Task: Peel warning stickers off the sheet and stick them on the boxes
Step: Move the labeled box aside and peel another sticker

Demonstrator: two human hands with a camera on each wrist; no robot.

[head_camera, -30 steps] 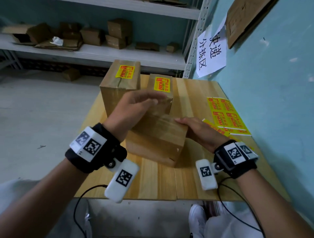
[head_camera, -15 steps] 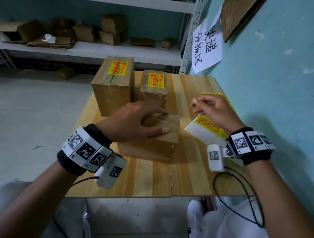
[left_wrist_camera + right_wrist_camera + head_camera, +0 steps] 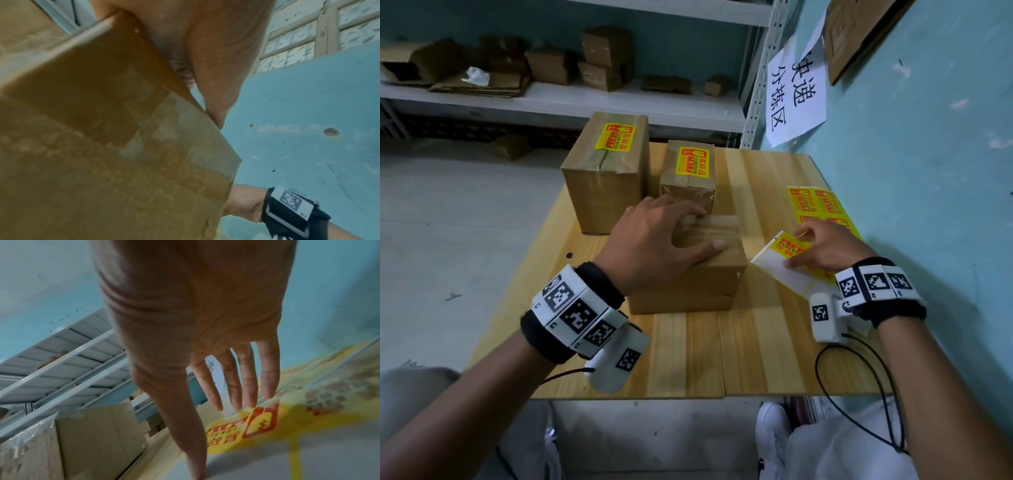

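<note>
step: peel next sticker | left hand (image 3: 654, 240) flat, steadying unlabelled box (image 3: 698, 274) | right hand (image 3: 822, 246) fingers straight on sticker sheet (image 3: 787, 263), grip apart | advice: pin backing, lift corner slowly

Your near box (image 3: 688, 274) lies taped, unlabelled; two boxes (image 3: 606, 178) behind wear yellow stickers (image 3: 615, 137); sheet (image 3: 822, 212) lies right.

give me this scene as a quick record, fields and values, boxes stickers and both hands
boxes on table: three
labelled boxes: tall box and small box, each with a yellow sticker on top
unlabelled box: near box, no sticker visible
left hand: rests flat on top of the near box
right hand: fingers straight, on the sticker sheet
sticker sheet: partly used, white backing showing
other sheet: lies on the table by the wall
</note>
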